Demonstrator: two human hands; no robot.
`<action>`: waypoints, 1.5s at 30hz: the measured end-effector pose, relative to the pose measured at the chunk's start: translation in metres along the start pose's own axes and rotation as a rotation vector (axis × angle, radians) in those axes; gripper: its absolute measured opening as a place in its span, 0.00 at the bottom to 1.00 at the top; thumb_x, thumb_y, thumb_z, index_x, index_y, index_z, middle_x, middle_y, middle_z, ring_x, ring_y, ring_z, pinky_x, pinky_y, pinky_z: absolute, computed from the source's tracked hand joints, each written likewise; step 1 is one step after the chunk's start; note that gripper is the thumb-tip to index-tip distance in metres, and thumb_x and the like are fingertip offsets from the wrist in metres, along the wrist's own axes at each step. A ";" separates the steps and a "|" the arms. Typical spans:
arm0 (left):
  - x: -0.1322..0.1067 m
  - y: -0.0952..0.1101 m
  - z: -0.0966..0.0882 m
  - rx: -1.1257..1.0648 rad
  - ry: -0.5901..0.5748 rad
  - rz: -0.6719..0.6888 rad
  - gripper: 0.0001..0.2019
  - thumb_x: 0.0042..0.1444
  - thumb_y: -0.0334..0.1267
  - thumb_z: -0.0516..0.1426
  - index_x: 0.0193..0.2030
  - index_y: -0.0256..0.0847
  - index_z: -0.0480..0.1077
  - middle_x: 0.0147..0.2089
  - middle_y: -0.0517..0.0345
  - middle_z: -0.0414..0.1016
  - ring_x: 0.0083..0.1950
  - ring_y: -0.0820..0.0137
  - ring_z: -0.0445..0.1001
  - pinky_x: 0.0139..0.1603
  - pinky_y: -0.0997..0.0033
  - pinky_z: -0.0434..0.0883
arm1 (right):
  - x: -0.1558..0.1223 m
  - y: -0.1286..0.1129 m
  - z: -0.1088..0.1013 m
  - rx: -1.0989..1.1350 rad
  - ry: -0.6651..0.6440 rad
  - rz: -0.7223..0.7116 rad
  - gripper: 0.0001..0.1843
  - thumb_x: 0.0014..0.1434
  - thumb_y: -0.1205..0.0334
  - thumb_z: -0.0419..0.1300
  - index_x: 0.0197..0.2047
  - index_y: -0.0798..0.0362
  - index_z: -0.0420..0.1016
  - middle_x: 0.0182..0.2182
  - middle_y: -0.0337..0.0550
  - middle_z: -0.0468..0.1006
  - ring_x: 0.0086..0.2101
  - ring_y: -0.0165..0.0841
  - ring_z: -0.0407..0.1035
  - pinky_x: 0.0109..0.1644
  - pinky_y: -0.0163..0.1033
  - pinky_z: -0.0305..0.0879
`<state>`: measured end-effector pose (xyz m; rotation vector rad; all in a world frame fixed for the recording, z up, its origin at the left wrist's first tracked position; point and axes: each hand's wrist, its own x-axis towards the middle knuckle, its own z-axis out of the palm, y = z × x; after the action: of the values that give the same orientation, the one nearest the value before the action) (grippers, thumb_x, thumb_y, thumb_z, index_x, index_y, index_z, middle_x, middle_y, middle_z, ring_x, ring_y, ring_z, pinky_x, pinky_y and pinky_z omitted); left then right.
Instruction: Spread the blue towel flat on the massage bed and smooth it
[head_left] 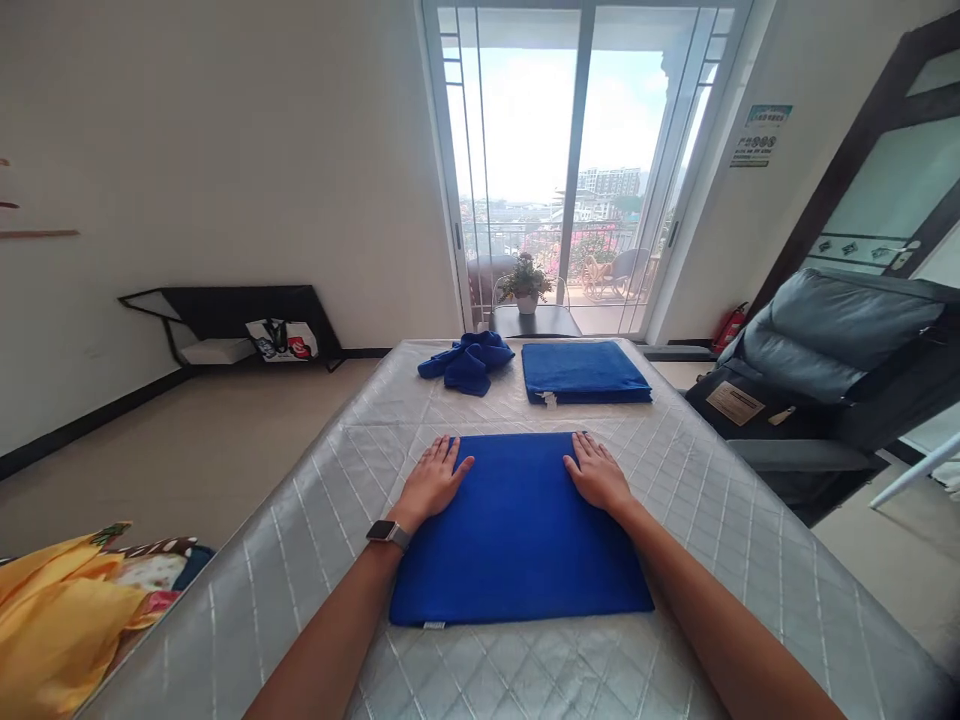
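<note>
A blue cloth, perhaps a towel, [525,530] lies flat and smooth on the quilted mattress [322,560], a small white tag at its near edge. My left hand [433,478] rests palm down on its far left corner, fingers stretched out. On the far right corner, my right hand [598,472] lies flat in the same way, thumb pointing inward. Beyond them sits a stack of folded blue cloths [585,370] with white tags showing. To the left of that stack is a crumpled blue cloth [472,360].
Yellow and patterned fabrics [67,600] are heaped at the lower left, beside the mattress. A dark leather recliner [832,340] stands close to the right side. Past the far edge are a small table [536,321] with a potted plant [526,280] and a sliding glass door [525,130].
</note>
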<state>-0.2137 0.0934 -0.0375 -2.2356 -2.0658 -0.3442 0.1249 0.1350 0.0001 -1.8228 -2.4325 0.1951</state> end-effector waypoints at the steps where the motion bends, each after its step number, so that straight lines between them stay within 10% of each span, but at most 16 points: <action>1: 0.000 0.000 0.001 -0.003 0.009 0.000 0.37 0.70 0.58 0.37 0.73 0.29 0.52 0.75 0.36 0.51 0.76 0.54 0.48 0.74 0.47 0.53 | 0.000 0.000 -0.001 -0.009 -0.006 0.001 0.37 0.72 0.48 0.35 0.76 0.61 0.43 0.74 0.45 0.42 0.72 0.33 0.35 0.73 0.43 0.33; 17: -0.003 0.002 -0.004 0.064 0.057 0.032 0.28 0.72 0.43 0.41 0.71 0.27 0.55 0.73 0.35 0.54 0.75 0.52 0.52 0.72 0.48 0.56 | -0.040 -0.021 -0.007 -0.043 -0.021 0.034 0.36 0.72 0.49 0.34 0.75 0.62 0.43 0.74 0.46 0.43 0.72 0.37 0.36 0.73 0.49 0.36; 28: -0.010 0.013 -0.035 0.213 0.082 -0.107 0.36 0.69 0.55 0.42 0.70 0.24 0.57 0.72 0.31 0.56 0.74 0.49 0.53 0.74 0.46 0.52 | -0.043 -0.018 -0.002 0.081 0.010 0.032 0.36 0.72 0.49 0.35 0.75 0.62 0.44 0.74 0.47 0.42 0.72 0.37 0.35 0.74 0.48 0.31; 32: -0.002 0.058 -0.045 0.185 0.097 -0.001 0.36 0.70 0.56 0.38 0.69 0.26 0.61 0.71 0.34 0.59 0.74 0.51 0.56 0.72 0.48 0.55 | -0.044 -0.019 0.000 0.106 0.036 0.027 0.36 0.72 0.50 0.35 0.75 0.61 0.45 0.74 0.48 0.43 0.72 0.37 0.36 0.74 0.48 0.32; 39: 0.027 0.206 -0.010 -0.132 0.037 0.355 0.29 0.72 0.49 0.37 0.71 0.36 0.58 0.72 0.41 0.59 0.74 0.58 0.55 0.72 0.51 0.58 | -0.047 -0.015 0.001 0.040 0.053 -0.040 0.33 0.70 0.59 0.41 0.75 0.60 0.47 0.74 0.48 0.43 0.72 0.39 0.36 0.73 0.49 0.34; 45: 0.025 0.184 -0.001 -0.090 -0.014 0.252 0.31 0.72 0.52 0.36 0.72 0.38 0.56 0.74 0.44 0.56 0.76 0.58 0.51 0.74 0.49 0.53 | -0.045 -0.017 0.001 0.062 0.048 0.011 0.33 0.71 0.57 0.38 0.75 0.61 0.47 0.73 0.48 0.44 0.72 0.39 0.38 0.73 0.51 0.35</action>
<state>-0.0295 0.1012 -0.0134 -2.5196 -1.7782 -0.4092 0.1216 0.0868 0.0021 -1.7951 -2.3578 0.2225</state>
